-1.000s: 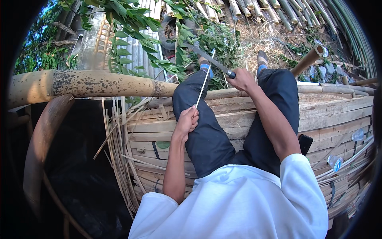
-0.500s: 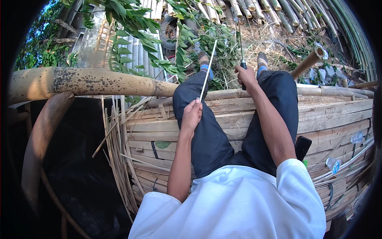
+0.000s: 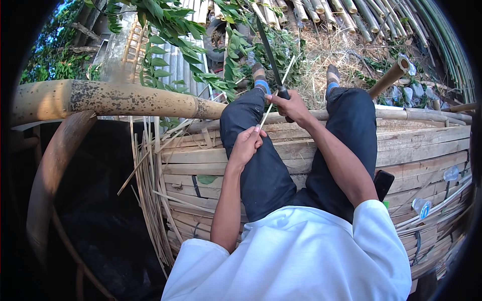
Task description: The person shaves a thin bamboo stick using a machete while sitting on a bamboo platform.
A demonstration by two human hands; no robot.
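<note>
My left hand [image 3: 245, 144], above my left thigh, pinches the lower part of a thin pale bamboo strip [image 3: 288, 68], which slants up and away to the right. My right hand [image 3: 294, 107] is closed round the black handle of a long knife [image 3: 270, 51]. Its dark blade points away and slightly left. Strip and knife cross close to the right hand's fingers; whether the edge touches the strip I cannot tell. Both hands are close together between my knees.
I sit on stacked split-bamboo slats [image 3: 196, 159]. A thick bamboo pole [image 3: 135, 103] runs across on the left, above loose strips [image 3: 145, 200]. A phone [image 3: 383, 183] and plastic cups [image 3: 422, 207] lie at right. Leafy branches [image 3: 173, 32] and cut bamboo poles [image 3: 369, 17] are ahead.
My right hand has moved left and nearer with the knife, whose blade now crosses the strip. My left hand has shifted slightly right, and the strip leans further right.
</note>
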